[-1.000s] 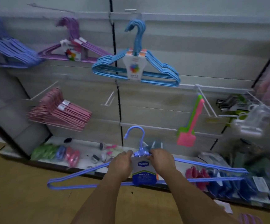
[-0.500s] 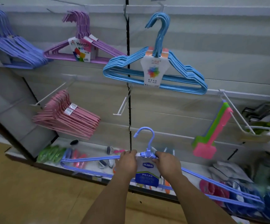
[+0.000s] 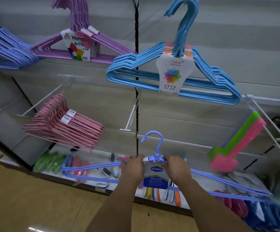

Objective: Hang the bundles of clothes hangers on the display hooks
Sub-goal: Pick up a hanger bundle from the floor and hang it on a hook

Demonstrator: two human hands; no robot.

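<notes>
Head view: one periwinkle hanger bundle (image 3: 92,178), held level below the empty display hook (image 3: 130,119). Left hand (image 3: 133,168) and right hand (image 3: 176,168), fingers curled, grip its shoulders beside the neck. Light-blue bundle (image 3: 174,81) hangs above.

Shop aisle, slatted display wall (image 3: 219,39), labelled hanger bundles (image 3: 172,76) on display hooks (image 3: 131,118)

The hanger bundle (image 3: 92,178) in the hands is periwinkle blue with a dark blue and white label (image 3: 155,177). Above it hangs a sky-blue hanger bundle (image 3: 219,81) whose white card (image 3: 172,76) shows a rainbow flower. Far left are violet-blue hangers (image 3: 7,47), then purple hangers (image 3: 105,46) with a multicoloured card, and pink hangers (image 3: 65,126) below. At right are pink and green flat tools (image 3: 236,144). The floor (image 3: 27,198) is tan.
</notes>
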